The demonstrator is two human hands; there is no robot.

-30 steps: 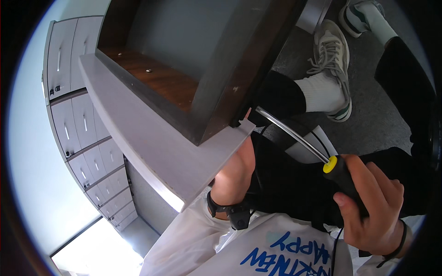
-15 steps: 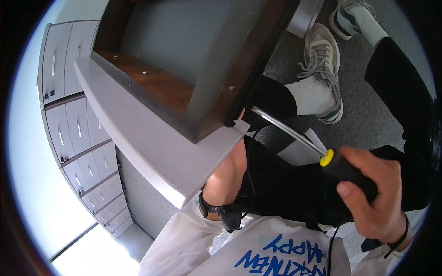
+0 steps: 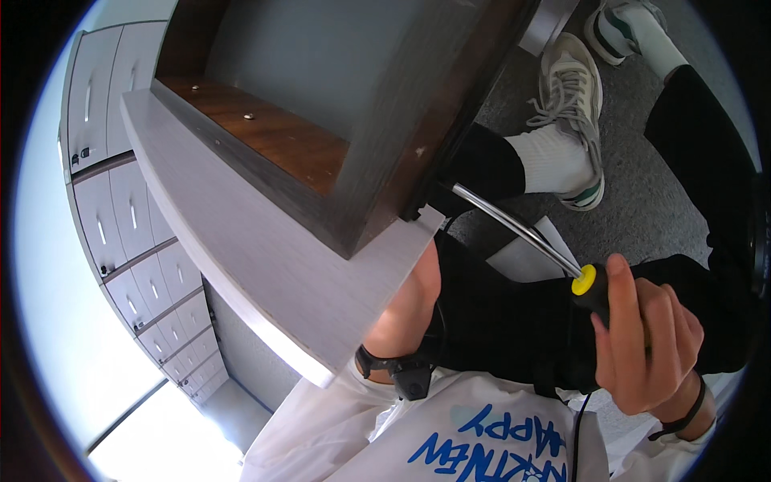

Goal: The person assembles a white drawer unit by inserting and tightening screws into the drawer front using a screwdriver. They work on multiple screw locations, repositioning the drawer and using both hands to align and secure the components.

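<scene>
My right hand [image 3: 646, 337] is closed around the black handle of a screwdriver [image 3: 522, 231] with a yellow collar. Its long steel shaft points up and left, and the tip stands just right of the cabinet's corner; whether it touches anything I cannot tell. A dark wooden cabinet [image 3: 365, 189] with an open front and a grey inner panel is tilted before me. Along its edge lies a pale wood-grain board [image 3: 265, 241]. My left hand [image 3: 409, 309] is behind and under the board near its right end, with its fingers hidden.
Small metal fasteners [image 3: 249, 116] stick out of the cabinet's brown inner side. Grey lockers [image 3: 132, 205] line the left wall. A person's shoe [image 3: 570, 88] and dark trouser leg are at the upper right. A pale flat piece [image 3: 526, 257] lies on the grey floor.
My right hand has shifted its grip on the screwdriver, the fingers now wrapped across the handle's top. The shaft has moved slightly right. Cabinet and board sit slightly differently in view.
</scene>
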